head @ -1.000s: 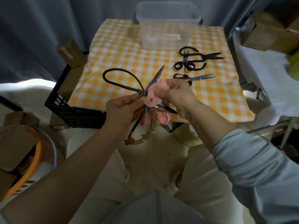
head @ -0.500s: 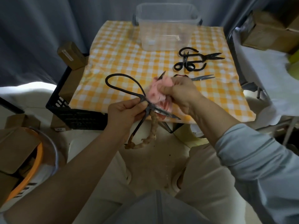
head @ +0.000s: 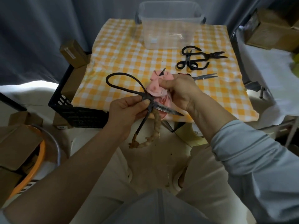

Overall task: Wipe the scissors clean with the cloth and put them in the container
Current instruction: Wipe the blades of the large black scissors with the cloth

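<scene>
1. Clear plastic container (head: 168, 34): far edge of tabletop (head: 123, 62).
2. Large black scissors (head: 168, 110): over near edge, blades splayed. Likely heavy, stiff, sharp. Left hand (head: 127, 110) fingers pinch the pivot, a sound hold.
3. Pink cloth (head: 155, 88): soft, bunched on upper blade, right hand (head: 182, 89) fingers curled round it.

The light is dim and soft, seemingly daylight from the right, where a white sheet (head: 273, 67) is the brightest patch. The checked tablecloth (head: 116, 50) is evenly lit, with no hard shadows on it; the grey curtain (head: 40, 29) behind falls dark. The left forearm (head: 77, 172) sits in shade. A faint glint shows on the clear container (head: 161, 26). The whole frame is slightly soft and smeared, and the wide lens bows and stretches the edges, most at the right sleeve (head: 258, 167).
</scene>
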`<move>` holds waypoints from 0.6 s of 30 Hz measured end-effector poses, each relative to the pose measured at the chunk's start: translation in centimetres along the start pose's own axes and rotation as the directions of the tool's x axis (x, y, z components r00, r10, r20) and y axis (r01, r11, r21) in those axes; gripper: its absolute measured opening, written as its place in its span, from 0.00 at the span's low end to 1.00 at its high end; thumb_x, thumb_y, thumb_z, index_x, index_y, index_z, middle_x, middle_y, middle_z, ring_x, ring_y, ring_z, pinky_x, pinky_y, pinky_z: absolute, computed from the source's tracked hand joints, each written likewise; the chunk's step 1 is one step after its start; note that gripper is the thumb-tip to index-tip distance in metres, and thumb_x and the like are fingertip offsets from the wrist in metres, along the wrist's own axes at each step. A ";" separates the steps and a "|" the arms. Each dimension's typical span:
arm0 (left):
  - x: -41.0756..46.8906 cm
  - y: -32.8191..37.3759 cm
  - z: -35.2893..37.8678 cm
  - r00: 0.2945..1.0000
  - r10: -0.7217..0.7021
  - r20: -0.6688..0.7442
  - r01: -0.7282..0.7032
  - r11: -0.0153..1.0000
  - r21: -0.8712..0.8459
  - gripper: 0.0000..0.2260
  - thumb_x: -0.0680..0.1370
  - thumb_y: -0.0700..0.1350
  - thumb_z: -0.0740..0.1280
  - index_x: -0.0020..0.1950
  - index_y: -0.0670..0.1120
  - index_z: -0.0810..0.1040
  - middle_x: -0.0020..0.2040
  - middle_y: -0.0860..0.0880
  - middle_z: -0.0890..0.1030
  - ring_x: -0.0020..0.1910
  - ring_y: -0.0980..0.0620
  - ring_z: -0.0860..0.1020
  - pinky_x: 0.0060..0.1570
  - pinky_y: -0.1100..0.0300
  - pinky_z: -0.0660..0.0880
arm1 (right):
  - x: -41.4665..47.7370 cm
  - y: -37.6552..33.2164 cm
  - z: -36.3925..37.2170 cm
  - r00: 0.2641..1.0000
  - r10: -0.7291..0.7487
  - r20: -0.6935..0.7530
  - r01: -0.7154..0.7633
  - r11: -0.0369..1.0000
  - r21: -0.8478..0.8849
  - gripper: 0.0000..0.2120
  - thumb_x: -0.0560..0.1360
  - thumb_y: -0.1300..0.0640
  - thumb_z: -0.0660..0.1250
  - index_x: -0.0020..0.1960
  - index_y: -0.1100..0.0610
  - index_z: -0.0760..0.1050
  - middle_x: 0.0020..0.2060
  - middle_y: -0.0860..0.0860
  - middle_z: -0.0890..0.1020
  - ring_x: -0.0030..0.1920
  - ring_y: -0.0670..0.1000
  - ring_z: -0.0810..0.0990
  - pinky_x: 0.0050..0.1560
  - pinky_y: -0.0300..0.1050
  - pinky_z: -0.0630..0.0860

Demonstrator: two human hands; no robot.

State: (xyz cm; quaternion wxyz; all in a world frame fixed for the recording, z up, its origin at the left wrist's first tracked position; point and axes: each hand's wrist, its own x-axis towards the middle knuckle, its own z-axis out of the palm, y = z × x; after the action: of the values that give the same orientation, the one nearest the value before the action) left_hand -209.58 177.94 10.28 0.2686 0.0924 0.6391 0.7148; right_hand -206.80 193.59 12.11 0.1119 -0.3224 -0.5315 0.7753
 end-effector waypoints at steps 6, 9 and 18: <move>-0.5 0.0 0.1 1.000 0.001 0.009 -0.001 1.000 -0.009 0.09 0.74 0.31 0.67 0.40 0.43 0.80 0.31 0.53 0.83 0.32 0.57 0.82 0.35 0.67 0.78 | 1.0 0.1 0.2 0.992 -0.010 -0.128 0.021 0.996 0.087 0.11 0.73 0.71 0.66 0.55 0.73 0.74 0.42 0.63 0.80 0.38 0.58 0.80 0.40 0.49 0.81; -0.7 0.1 0.0 1.000 0.002 -0.014 -0.002 1.000 -0.016 0.09 0.73 0.31 0.67 0.38 0.44 0.79 0.29 0.54 0.82 0.31 0.59 0.81 0.33 0.68 0.77 | 1.3 0.3 0.4 0.993 0.021 -0.118 -0.007 0.993 0.118 0.12 0.74 0.70 0.65 0.56 0.73 0.74 0.41 0.62 0.81 0.36 0.56 0.81 0.32 0.44 0.80; -0.5 0.0 -0.3 0.999 -0.019 -0.036 0.018 0.999 -0.034 0.09 0.73 0.31 0.68 0.38 0.44 0.79 0.29 0.54 0.83 0.30 0.59 0.81 0.33 0.68 0.78 | 2.0 0.6 0.9 0.978 0.043 -0.204 -0.016 0.991 0.132 0.13 0.77 0.67 0.61 0.61 0.70 0.72 0.36 0.58 0.80 0.27 0.51 0.79 0.27 0.40 0.76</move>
State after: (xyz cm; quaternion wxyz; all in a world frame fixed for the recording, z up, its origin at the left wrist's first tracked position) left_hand -209.29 177.40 10.30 0.2652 0.0691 0.6325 0.7244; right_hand -208.76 193.70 10.99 0.1759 -0.4010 -0.4608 0.7719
